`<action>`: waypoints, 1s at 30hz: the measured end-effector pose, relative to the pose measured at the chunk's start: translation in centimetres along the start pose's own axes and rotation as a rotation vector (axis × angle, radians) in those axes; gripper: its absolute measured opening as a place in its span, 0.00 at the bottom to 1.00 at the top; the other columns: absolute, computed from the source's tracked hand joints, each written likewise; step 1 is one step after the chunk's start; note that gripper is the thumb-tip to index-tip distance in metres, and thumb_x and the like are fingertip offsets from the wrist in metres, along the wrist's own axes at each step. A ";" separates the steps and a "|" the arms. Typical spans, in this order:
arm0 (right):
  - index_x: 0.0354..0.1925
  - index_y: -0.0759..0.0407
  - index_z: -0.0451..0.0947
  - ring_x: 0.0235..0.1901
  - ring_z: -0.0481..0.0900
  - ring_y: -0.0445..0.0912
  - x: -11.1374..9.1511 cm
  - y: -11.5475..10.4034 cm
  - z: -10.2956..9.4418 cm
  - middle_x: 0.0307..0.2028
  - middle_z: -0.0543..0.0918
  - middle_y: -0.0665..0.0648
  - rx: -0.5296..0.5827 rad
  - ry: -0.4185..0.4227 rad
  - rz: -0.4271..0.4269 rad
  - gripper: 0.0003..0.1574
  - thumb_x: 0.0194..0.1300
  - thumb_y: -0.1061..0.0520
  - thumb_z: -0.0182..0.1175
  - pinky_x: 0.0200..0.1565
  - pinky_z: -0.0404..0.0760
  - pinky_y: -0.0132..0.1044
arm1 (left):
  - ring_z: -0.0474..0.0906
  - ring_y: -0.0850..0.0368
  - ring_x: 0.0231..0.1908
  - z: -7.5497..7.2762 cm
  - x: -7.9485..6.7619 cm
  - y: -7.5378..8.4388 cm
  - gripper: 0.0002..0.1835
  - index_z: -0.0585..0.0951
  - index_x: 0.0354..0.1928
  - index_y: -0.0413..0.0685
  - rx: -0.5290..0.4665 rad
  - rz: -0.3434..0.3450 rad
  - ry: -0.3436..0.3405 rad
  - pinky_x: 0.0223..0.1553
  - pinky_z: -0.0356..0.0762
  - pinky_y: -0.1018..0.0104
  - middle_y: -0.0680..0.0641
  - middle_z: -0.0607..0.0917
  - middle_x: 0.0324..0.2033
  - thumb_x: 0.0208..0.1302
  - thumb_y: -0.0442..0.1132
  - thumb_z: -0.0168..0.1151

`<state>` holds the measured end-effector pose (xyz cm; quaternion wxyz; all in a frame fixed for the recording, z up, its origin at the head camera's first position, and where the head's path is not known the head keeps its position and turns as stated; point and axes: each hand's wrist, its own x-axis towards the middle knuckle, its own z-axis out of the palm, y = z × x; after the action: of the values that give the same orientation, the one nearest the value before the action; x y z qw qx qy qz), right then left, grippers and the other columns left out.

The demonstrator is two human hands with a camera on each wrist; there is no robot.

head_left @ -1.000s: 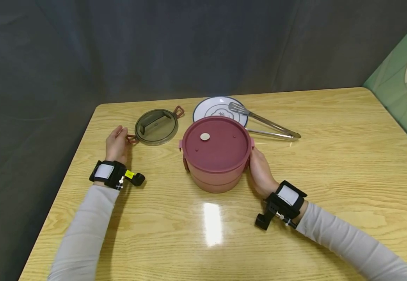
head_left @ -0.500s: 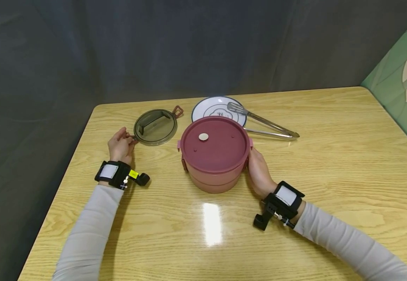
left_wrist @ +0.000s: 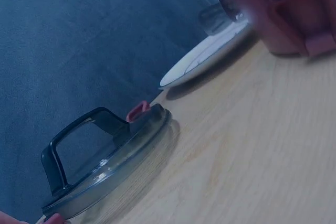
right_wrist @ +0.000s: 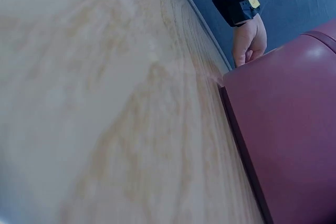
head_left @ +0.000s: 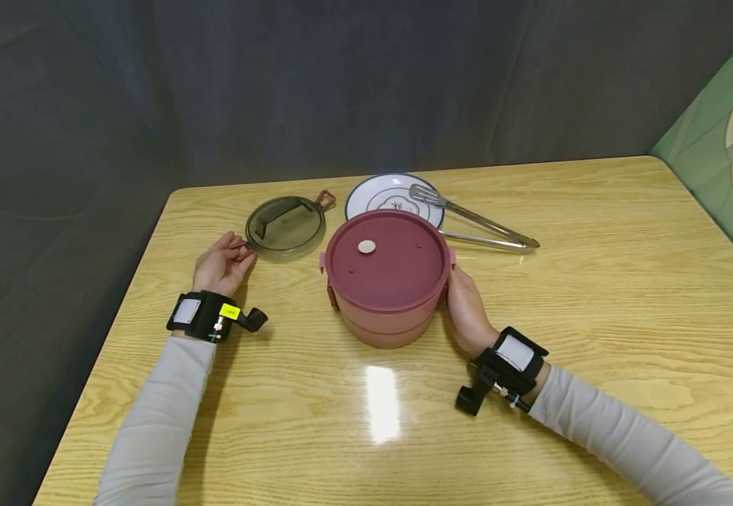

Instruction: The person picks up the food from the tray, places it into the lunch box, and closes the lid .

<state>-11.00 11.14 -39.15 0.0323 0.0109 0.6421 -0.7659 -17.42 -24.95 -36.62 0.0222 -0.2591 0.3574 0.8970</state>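
In the head view a smoky see-through lid (head_left: 287, 228) lies left of the pot, with a dark bar handle (left_wrist: 86, 135) across its top and a red-brown loop on either side. My left hand (head_left: 219, 267) pinches the near-left loop, and only fingertips (left_wrist: 10, 219) show at the corner of the left wrist view. A pink pot (head_left: 388, 320) with a maroon lid (head_left: 398, 270) stands upright at the middle. My right hand (head_left: 470, 316) rests along the pot's right side below its tab; its fingertips are hidden by the pot and I cannot tell their curl.
Behind the pot is a blue-rimmed white plate (head_left: 366, 197), partly covered by it. Metal tongs (head_left: 486, 225) lie with one end over the plate and the other on the wooden table (head_left: 594, 281). A dark curtain (head_left: 341, 84) hangs behind the table.
My left hand has gone from beside the loop to pinching it and turned over somewhat. The see-through lid has shifted slightly right and tilted. The right hand and pot keep their place.
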 end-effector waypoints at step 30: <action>0.52 0.49 0.74 0.43 0.67 0.38 0.0 -0.2 -0.1 0.39 0.74 0.45 0.007 0.001 0.026 0.26 0.76 0.37 0.37 0.48 0.70 0.28 | 0.52 0.63 0.72 1.0 0.2 -0.9 0.28 0.56 0.75 0.55 -0.416 -0.195 -0.140 0.72 0.49 0.72 0.53 0.56 0.74 0.76 0.32 0.35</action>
<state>-10.97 11.27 -39.00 0.0418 0.0198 0.6392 -0.7676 -17.84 -23.62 -36.65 0.0796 -0.2284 0.1355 0.9608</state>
